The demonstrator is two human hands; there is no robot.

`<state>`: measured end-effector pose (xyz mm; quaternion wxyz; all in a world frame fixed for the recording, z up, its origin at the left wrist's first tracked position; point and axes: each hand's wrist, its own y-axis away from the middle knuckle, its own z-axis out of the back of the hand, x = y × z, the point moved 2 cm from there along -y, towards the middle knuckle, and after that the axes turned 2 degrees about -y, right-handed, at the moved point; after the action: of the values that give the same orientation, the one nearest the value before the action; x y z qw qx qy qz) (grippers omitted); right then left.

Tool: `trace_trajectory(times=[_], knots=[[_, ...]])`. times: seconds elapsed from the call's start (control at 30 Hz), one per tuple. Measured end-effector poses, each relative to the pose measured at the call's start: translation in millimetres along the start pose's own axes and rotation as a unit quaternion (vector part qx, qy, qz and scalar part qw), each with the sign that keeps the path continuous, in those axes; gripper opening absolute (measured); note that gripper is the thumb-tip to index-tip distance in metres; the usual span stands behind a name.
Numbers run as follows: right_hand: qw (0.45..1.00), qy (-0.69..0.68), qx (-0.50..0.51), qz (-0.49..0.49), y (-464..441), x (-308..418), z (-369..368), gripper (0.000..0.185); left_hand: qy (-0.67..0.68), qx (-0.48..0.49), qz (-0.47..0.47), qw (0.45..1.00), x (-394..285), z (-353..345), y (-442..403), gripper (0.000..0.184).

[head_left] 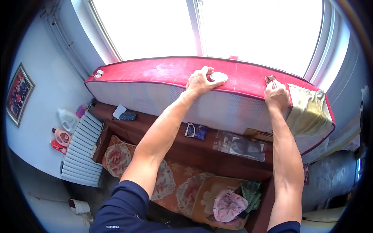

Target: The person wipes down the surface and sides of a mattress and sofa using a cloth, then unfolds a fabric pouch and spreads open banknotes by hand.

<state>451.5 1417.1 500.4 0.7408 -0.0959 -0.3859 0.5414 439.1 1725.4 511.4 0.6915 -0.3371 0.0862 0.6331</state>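
Note:
My left hand (pixel 199 82) has its thumb and fingers around the side of a small round white dish (pixel 220 76), which rests on the red top (pixel 167 70) of a long padded piece like a mattress stood on edge. Farther right, my right hand (pixel 277 96) is closed on a small brown crumpled thing (pixel 270 79) at that same red surface; its exact kind is unclear. Just right of this hand, a yellowish-green cloth (pixel 309 110) hangs over the end of the padded piece.
A bright window (pixel 252 31) stands behind. Below are a brown sofa (pixel 151 124), a purple packet (pixel 199 131), a clear plastic bag (pixel 241 146) and a pink cloth (pixel 229 206). At left, bottles (pixel 62 136) stand by a white radiator (pixel 83 149).

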Motion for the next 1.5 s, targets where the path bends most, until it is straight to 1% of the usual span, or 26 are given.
trace_trajectory(times=[0.23, 0.3, 0.33, 0.37, 0.43, 0.47, 0.5, 0.53, 0.57, 0.67, 0.83, 0.9, 0.97, 1.03, 1.07, 1.1, 1.13, 1.2, 1.23, 1.27, 1.3, 1.37, 1.4, 1.43, 1.47, 1.5], knots=[[0.999, -0.022, 0.005, -0.037, -6.7, -3.6, -12.2, 0.034, -0.016, -0.034, -0.025, 0.999, 2.6, 0.7, 3.1, 0.085], [0.999, -0.031, -0.035, 0.008, -3.7, 2.8, -8.1, 0.034, -0.011, -0.048, -0.038, 0.998, 4.0, 0.4, 3.1, 0.084], [0.999, -0.03, -0.002, -0.014, -5.5, 5.7, -9.1, 0.035, -0.033, -0.052, -0.027, 0.998, 4.9, -0.1, 2.3, 0.083], [0.998, -0.023, 0.03, -0.041, -6.2, 5.7, -6.3, 0.036, -0.052, -0.051, -0.02, 0.997, 3.9, -0.3, 3.2, 0.082], [0.995, 0.095, 0.022, 0.015, -6.7, -5.7, -39.1, 0.042, -0.047, -0.054, -0.042, 0.997, 17.4, 12.1, 6.3, 0.076], [0.996, 0.085, 0.025, 0.006, -8.0, -14.8, -33.4, 0.043, -0.043, -0.071, -0.067, 0.994, 14.5, 2.0, 0.5, 0.078], [0.993, -0.069, 0.078, -0.063, -8.5, 2.9, 0.0, 0.042, -0.054, -0.073, -0.071, 0.993, 0.7, -1.1, -2.1, 0.076], [1.0, 0.02, -0.016, -0.017, -3.4, 5.9, -33.2, 0.038, -0.044, -0.085, -0.06, 0.994, 22.4, 4.4, 2.8, 0.073], [0.999, 0.014, -0.041, -0.003, -4.0, 0.4, -27.4, 0.034, -0.028, -0.07, -0.056, 0.996, 18.0, -3.9, -1.3, 0.073], [0.999, -0.012, -0.031, -0.014, -3.8, -4.5, 1.5, 0.03, -0.042, -0.057, -0.041, 0.997, 1.1, -4.7, 2.7, 0.07], [0.998, -0.054, -0.031, 0.024, -5.5, -4.3, -18.2, 0.026, -0.021, -0.048, -0.047, 0.997, 8.3, -5.0, 2.9, 0.074], [0.992, -0.123, 0.026, -0.023, -4.5, 0.1, 2.8, 0.028, -0.026, -0.059, -0.049, 0.997, 23.2, -5.4, 2.6, 0.076], [0.95, -0.309, -0.02, -0.036, -13.1, -8.9, 8.3, 0.029, -0.051, -0.095, -0.092, 0.99, 4.1, -6.2, -1.0, 0.077], [0.939, -0.341, 0.028, -0.046, -24.7, -27.3, 24.9, 0.028, -0.072, -0.114, -0.114, 0.984, -18.3, -12.2, -1.3, 0.075], [0.826, -0.548, 0.083, -0.101, -29.9, -35.9, 31.9, 0.027, -0.04, -0.107, -0.088, 0.99, -45.7, -13.6, 4.1, 0.068], [0.672, -0.714, 0.137, -0.143, -26.4, -25.4, 35.2, 0.027, 0.004, -0.101, -0.052, 0.993, -52.0, -16.0, 11.0, 0.063], [0.588, -0.781, 0.148, -0.151, -17.1, -50.0, 79.3, 0.023, 0.043, -0.054, -0.07, 0.995, -95.9, -44.3, 8.9, 0.051], [0.558, -0.799, 0.143, -0.169, -9.2, -70.2, 98.2, 0.027, 0.05, -0.004, -0.078, 0.996, -134.6, -65.0, 13.0, 0.05], [0.492, -0.836, 0.149, -0.191, 6.0, -118.7, 118.9, 0.03, -0.016, 0.059, -0.07, 0.996, -190.5, -101.1, 17.5, 0.06], [0.482, -0.839, 0.135, -0.213, 16.2, -147.9, 129.0, 0.035, -0.075, 0.103, -0.07, 0.989, -213.6, -122.9, 11.5, 0.075], [0.452, -0.857, 0.148, -0.198, 36.0, -200.6, 162.0, 0.038, -0.238, -0.002, -0.11, 0.965, -245.1, -164.0, 6.3, 0.081], [0.469, -0.84, 0.135, -0.237, 53.4, -235.9, 164.3, 0.038, -0.206, 0.016, -0.093, 0.974, -260.8, -170.7, 4.2, 0.077], [0.388, -0.877, 0.19, -0.213, 74.9, -298.8, 186.1, 0.035, -0.146, 0.059, -0.092, 0.983, -286.8, -185.9, 5.2, 0.073], [0.434, -0.843, 0.148, -0.282, 83.2, -308.7, 181.1, 0.03, -0.077, 0.106, -0.096, 0.987, -297.3, -193.4, 4.8, 0.068], [0.434, -0.826, 0.105, -0.345, 99.2, -337.4, 183.6, 0.025, -0.079, 0.104, -0.093, 0.987, -302.9, -200.7, 3.2, 0.068], [0.396, -0.819, 0.087, -0.406, 120.5, -378.3, 205.8, 0.023, 0.001, 0.118, -0.046, 0.992, -308.1, -211.1, 1.1, 0.059]])
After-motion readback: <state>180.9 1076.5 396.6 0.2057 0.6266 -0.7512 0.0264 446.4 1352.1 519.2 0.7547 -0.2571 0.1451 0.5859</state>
